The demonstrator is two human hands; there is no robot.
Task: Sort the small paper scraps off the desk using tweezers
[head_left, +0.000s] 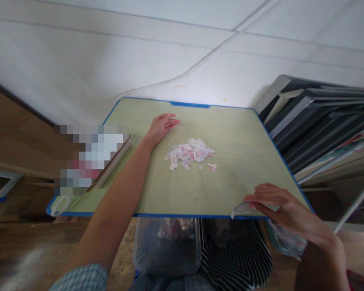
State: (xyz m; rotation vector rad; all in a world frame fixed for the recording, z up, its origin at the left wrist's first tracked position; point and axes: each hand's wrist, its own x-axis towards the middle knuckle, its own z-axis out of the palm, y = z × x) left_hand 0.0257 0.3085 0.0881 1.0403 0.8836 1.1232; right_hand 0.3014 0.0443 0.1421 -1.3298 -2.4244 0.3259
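Observation:
A loose pile of small white and pink paper scraps (pixel 189 152) lies on the pale green tabletop (pixel 230 169). Just beyond its left side, my left hand (pixel 164 126) rests on the tabletop, fingers loosely stretched and holding nothing. Near the front right edge, my right hand (pixel 269 200) pinches a thin, whitish see-through piece that looks like a plastic bag (pixel 242 209). Part of that piece hangs at the blue edge, and the rest is hidden behind my fingers. A few scraps lie slightly apart from the pile on its near side.
A box-like item (pixel 109 165), partly blurred out, stands on the table's left side. Below the front edge are a clear plastic bin (pixel 166 246) with scraps inside and a striped cloth (pixel 245 250). Dark flat panels (pixel 318 121) lean at the right; a wall (pixel 182 60) closes the back.

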